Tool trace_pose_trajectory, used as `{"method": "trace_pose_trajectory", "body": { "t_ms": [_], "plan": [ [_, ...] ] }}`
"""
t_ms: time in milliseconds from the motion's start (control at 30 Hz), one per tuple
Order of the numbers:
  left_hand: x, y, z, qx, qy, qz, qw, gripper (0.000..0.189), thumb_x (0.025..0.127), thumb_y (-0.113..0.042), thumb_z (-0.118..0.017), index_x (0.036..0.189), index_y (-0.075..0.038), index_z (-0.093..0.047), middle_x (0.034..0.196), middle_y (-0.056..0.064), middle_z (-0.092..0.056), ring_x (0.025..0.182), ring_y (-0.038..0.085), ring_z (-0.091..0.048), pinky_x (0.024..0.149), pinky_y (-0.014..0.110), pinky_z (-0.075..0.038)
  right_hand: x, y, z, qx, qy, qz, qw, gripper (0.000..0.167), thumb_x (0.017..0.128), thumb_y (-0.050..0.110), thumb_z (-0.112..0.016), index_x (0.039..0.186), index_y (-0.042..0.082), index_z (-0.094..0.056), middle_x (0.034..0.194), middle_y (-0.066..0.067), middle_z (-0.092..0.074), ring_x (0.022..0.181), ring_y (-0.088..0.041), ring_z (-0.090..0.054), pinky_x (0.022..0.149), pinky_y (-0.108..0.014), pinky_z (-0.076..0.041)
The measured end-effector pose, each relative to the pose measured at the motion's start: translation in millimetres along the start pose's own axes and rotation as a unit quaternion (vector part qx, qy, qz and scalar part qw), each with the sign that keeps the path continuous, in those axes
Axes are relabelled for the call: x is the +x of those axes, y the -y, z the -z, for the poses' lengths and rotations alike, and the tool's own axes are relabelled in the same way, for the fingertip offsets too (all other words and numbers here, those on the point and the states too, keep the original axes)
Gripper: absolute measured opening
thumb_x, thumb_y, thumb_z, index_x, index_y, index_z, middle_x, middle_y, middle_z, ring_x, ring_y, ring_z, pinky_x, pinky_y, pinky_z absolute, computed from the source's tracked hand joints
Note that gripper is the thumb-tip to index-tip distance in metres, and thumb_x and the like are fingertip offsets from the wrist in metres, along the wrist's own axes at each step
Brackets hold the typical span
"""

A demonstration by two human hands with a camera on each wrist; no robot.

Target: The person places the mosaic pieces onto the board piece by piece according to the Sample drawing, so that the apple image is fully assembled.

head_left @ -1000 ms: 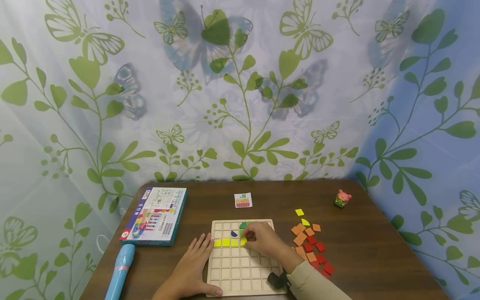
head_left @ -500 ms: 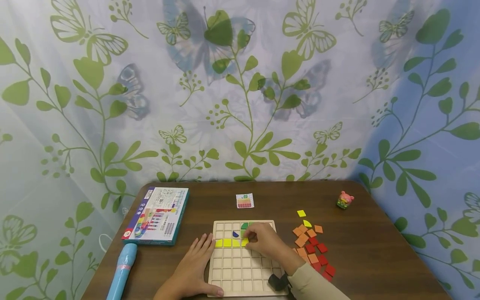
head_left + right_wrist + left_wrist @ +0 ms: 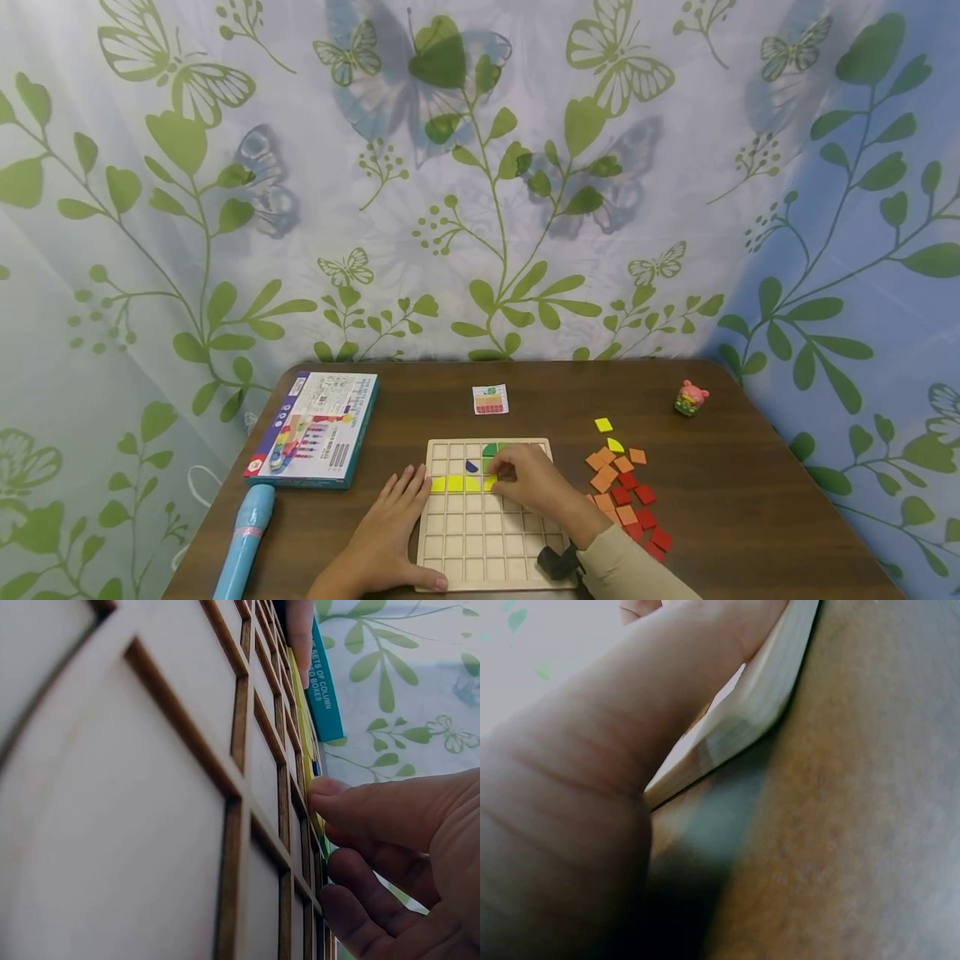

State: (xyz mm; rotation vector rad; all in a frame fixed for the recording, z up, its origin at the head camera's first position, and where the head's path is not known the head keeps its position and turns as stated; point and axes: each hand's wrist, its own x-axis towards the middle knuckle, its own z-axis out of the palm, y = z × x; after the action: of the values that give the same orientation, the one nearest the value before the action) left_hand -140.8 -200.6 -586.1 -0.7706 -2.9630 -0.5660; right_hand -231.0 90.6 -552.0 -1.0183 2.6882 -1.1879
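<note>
A wooden grid board (image 3: pixel 472 546) lies flat on the table, with a row of yellow tiles (image 3: pixel 455 483) across it. My right hand (image 3: pixel 536 483) pinches a yellow tile (image 3: pixel 490 483) at the right end of that row; in the right wrist view the thumb (image 3: pixel 341 796) presses on yellow. Just above sit a dark blue half-round tile (image 3: pixel 472 466) and green tiles (image 3: pixel 490 451), partly covered by the hand. Along the board's left edge rests my left hand (image 3: pixel 382 533), fingers straight and thumb at the near corner. The left wrist view shows its thumb side against the board's edge (image 3: pixel 742 712).
Right of the board lie loose orange tiles (image 3: pixel 602 478), red tiles (image 3: pixel 645 495) and two yellow pieces (image 3: pixel 603 426). A small picture card (image 3: pixel 491 400) lies behind it. A box (image 3: pixel 315 429) and a blue microphone-shaped object (image 3: pixel 247 533) are at left, a pink-topped figurine (image 3: pixel 691 398) at far right.
</note>
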Motion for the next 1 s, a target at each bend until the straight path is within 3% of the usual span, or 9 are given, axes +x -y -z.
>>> {"method": "trace_pose_trajectory", "body": {
  "t_ms": [700, 833, 1000],
  "plan": [
    [0.9, -1.4, 1.2, 0.006, 0.007, 0.006, 0.9999, 0.145, 0.065, -0.099, -0.062, 0.164, 0.002, -0.031, 0.171, 0.021, -0.018, 0.157, 0.04, -0.013, 0.125, 0.059, -0.013, -0.1, -4, 3, 0.003, 0.014, -0.025, 0.9996, 0.019, 0.084, 0.002, -0.089, 0.096, 0.012, -0.078, 0.093, 0.005, -0.07, 0.083, -0.007, -0.062, 0.073, -0.028, -0.057],
    [1.0, -1.0, 0.9, 0.006, 0.013, 0.01, 0.9998, 0.145, 0.065, -0.099, -0.061, 0.164, 0.002, -0.03, 0.172, 0.02, -0.018, 0.158, 0.039, -0.013, 0.125, 0.058, -0.012, -1.5, -5, 7, 0.01, 0.004, -0.031, 0.9995, 0.016, 0.087, 0.005, -0.088, 0.099, 0.011, -0.079, 0.096, 0.005, -0.07, 0.086, -0.012, -0.064, 0.075, -0.03, -0.057],
    [1.1, -1.9, 2.0, 0.003, 0.015, 0.012, 0.9998, 0.145, 0.065, -0.099, -0.062, 0.164, 0.001, -0.03, 0.172, 0.02, -0.018, 0.158, 0.039, -0.013, 0.125, 0.058, -0.011, -1.5, -15, 29, 0.013, -0.037, -0.072, 0.9967, 0.012, 0.092, 0.01, -0.084, 0.103, 0.011, -0.079, 0.098, 0.005, -0.069, 0.087, -0.015, -0.063, 0.076, -0.032, -0.058]
  ]
}}
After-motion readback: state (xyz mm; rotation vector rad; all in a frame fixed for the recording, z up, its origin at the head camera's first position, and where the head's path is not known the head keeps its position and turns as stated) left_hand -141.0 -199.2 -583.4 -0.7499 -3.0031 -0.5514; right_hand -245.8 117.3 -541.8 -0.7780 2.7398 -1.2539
